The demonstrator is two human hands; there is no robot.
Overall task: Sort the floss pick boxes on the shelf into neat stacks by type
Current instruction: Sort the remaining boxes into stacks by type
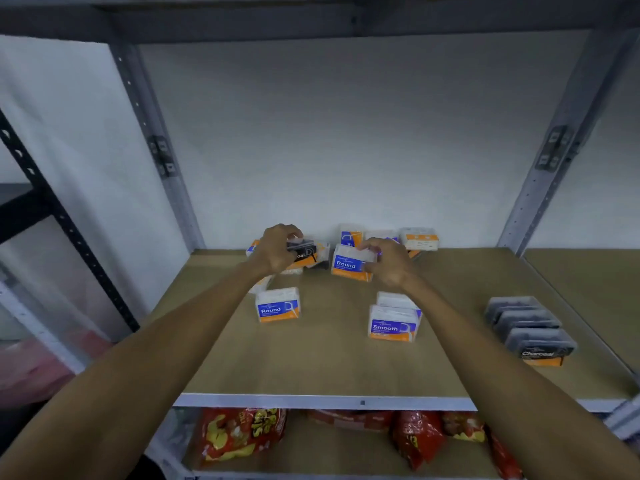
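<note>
Two boxes in hand: the left hand [277, 249] has its fingers curled over a small black-labelled charcoal floss pick box [304, 250]; the right hand [389, 259] pinches the right end of a clear plastic box with a blue and orange "Round" label [350, 264]; both sit near the back edge of the tan shelf board [325, 362], about midway along it.
Unsorted heap: several more clear blue-and-orange boxes [417, 239] lie jumbled against the back edge, behind and beside the hands; their types are too blurred to read.
Round pile: one lone "Round" box [278, 305] stands left of centre, apart from the heap.
Smooth pile: a short stack labelled "Smooth" [394, 322] stands right of centre, nearer the front edge.
Charcoal pile: a row of dark grey charcoal boxes [530, 329] lines the right edge, running toward the front right corner.
Handling: these look like light, stiff, thin-walled plastic cases; probably slick and apt to slide off one another; best pinched across the short sides or flat faces, without hard squeezing, since the lids may pop.
Progress: three piles begun, heap not yet cleared; likely about halfway.
Below: red and yellow snack bags [242, 434] fill the lower shelf.
Frame: grey metal uprights [152, 133] stand against a white wall.
</note>
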